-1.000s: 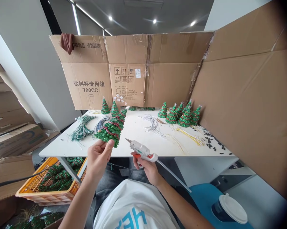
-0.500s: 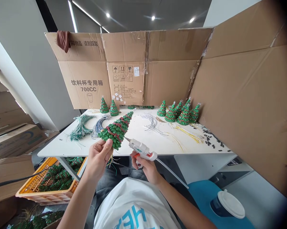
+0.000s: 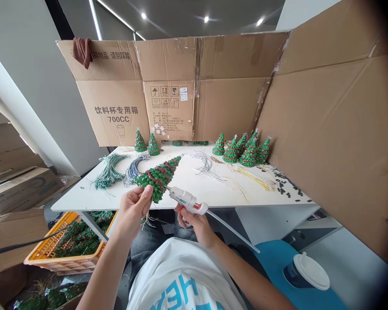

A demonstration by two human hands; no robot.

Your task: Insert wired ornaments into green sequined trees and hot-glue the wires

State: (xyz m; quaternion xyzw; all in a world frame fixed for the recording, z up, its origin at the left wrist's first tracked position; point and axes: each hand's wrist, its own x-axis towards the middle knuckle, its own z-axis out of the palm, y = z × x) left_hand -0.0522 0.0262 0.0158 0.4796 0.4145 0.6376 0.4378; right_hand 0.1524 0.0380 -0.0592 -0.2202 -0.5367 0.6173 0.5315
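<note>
A: The left grip [image 3: 134, 209]: how far open is it, and on what?

B: Closed to a pinch. Thumb in front, fingers curled behind, it is grasping a small green artificial tree [image 3: 161, 177] by the base. The tree lies tilted just above and beyond that grip, its tip pointing away and to the right. Red garland winds round it, and thin pale wires [image 3: 146, 221] hang beneath its base.

A: And the right grip [image 3: 196, 224]?

B: Wrapped around the handle of a white glue gun [image 3: 187, 200], fingers near a red trigger; whether the trigger is pressed, I cannot tell. The gun points left, towards the tree, with its nozzle tip at the lower side. Contact there is too small to confirm. A long glue stick [image 3: 234, 231] sticks out of the gun's back, to the right of this grip.

A: What lies around them?

B: Beyond both grips is a white desk [image 3: 221, 196]. Ahead and left of the left grip lie bundles of green wire [image 3: 109, 173] and dark blue wire [image 3: 135, 169]. Beyond the right grip, further right, a cluster of upright trees [image 3: 248, 153] stands near cardboard [image 3: 323, 125].
</note>
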